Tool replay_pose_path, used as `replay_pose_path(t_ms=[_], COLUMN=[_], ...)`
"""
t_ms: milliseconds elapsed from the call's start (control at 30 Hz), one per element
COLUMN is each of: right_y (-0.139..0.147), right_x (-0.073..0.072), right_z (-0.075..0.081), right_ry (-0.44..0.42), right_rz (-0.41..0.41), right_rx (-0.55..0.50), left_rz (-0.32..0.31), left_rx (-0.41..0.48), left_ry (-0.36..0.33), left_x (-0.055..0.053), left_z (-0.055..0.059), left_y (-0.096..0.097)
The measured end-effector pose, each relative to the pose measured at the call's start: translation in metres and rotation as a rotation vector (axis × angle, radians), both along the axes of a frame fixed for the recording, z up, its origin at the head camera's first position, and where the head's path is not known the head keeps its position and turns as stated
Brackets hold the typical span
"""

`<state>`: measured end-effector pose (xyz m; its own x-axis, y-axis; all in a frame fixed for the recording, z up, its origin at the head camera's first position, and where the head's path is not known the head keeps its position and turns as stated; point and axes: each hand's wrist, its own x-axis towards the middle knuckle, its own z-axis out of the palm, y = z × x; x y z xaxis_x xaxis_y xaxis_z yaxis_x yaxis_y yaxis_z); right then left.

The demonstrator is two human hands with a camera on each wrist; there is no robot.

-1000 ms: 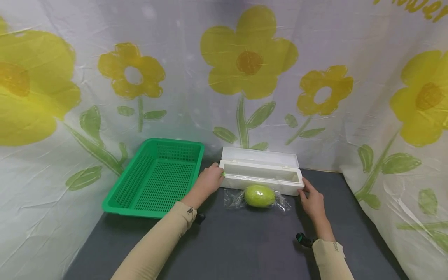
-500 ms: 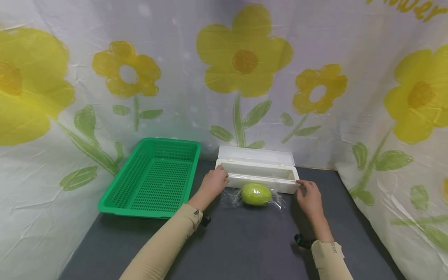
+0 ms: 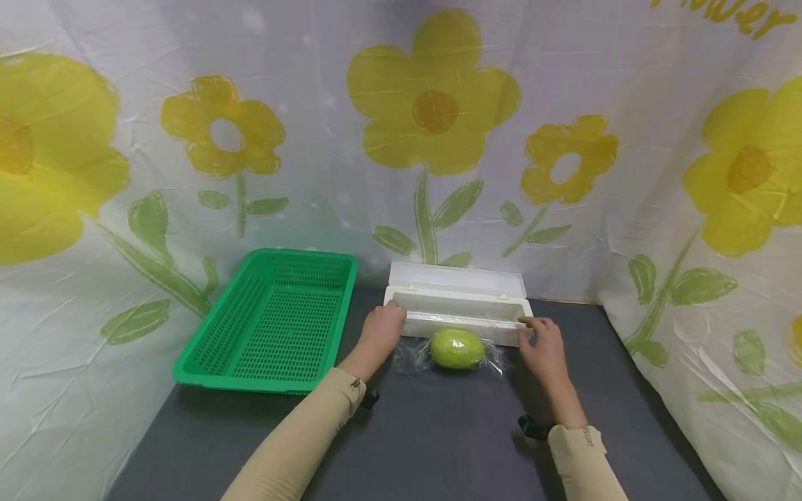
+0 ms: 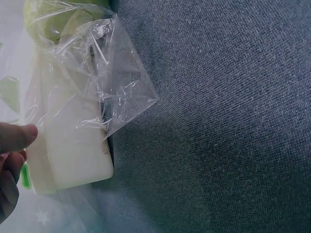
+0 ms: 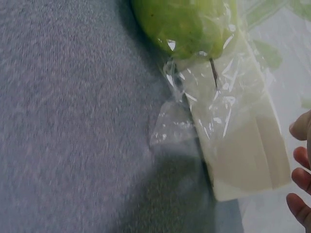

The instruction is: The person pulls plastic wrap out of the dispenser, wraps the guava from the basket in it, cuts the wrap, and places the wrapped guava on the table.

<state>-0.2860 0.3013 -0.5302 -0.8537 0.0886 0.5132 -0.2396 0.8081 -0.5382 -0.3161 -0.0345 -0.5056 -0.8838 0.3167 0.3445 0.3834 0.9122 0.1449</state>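
Observation:
A long white box [image 3: 464, 328] lies against the wall with its lid [image 3: 454, 280] raised; it looks like a cling film dispenser. Clear plastic film [image 4: 129, 92] spreads over its front. A round green fruit [image 3: 457, 348], apparently film-wrapped, lies on the table before it. My left hand [image 3: 381, 327] is at the box's left front edge, thumb and curled fingers close together; whether they pinch the film cannot be told. A small green piece [image 4: 25, 176] shows beside them. My right hand [image 3: 544, 350] is at the right front edge; its fingers [image 5: 300, 180] stand apart, seemingly holding nothing.
A green perforated basket [image 3: 250, 384] stands to the left on the dark grey tabletop [image 3: 438, 445]. A flower-printed cloth [image 3: 326, 188] hangs behind the table and along both sides.
My right hand has shifted left from the box's end to its front edge. The left hand has slid slightly right along the box, now hiding the green spot. The whole view has shifted slightly.

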Motion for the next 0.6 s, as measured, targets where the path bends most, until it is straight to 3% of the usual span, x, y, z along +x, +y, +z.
replay_pose_path(t_ms=[600], right_y=[-0.017], right_x=[-0.009], right_z=[-0.002], right_ry=[-0.079], right_rz=[0.056], right_rx=[0.068], left_rz=[0.016], left_rx=[0.001], left_ry=[-0.002], left_x=[0.001], left_z=[0.002], left_y=[0.003])
